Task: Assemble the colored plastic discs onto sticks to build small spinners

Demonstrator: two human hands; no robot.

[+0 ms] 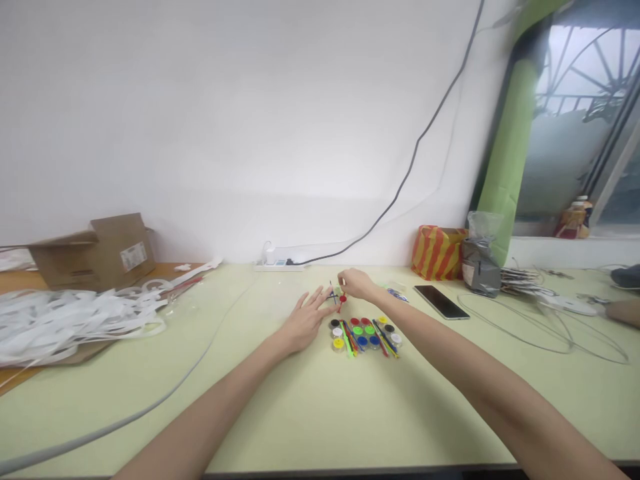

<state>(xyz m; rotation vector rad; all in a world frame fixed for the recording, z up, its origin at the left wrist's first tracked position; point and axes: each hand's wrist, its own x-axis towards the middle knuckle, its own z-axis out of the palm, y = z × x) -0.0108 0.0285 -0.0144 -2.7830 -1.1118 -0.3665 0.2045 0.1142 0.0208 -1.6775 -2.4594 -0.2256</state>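
Note:
My left hand (pixel 306 321) lies on the table with its fingers stretched out and apart. Its fingertips are close to a small cluster of coloured pieces, with thin blue sticks (pixel 332 294) and a red round piece (pixel 343 299) on a red stick. Just beyond, my right hand (pixel 356 283) is closed in a pinch over the far side of that cluster; what it pinches is hidden. Nearer me sit several small round pots with coloured lids, a yellow-lidded pot (pixel 339 345) among them. Between them lie two bundles of thin coloured sticks, including the right bundle (pixel 386 339).
A phone (pixel 441 302), a striped bag (pixel 439 252) and loose cables (pixel 530 340) are on the right. A power strip (pixel 279 267) stands by the wall. White strips (pixel 85 323) and a cardboard box (pixel 100 253) fill the left. Another person's hand (pixel 623 311) shows far right.

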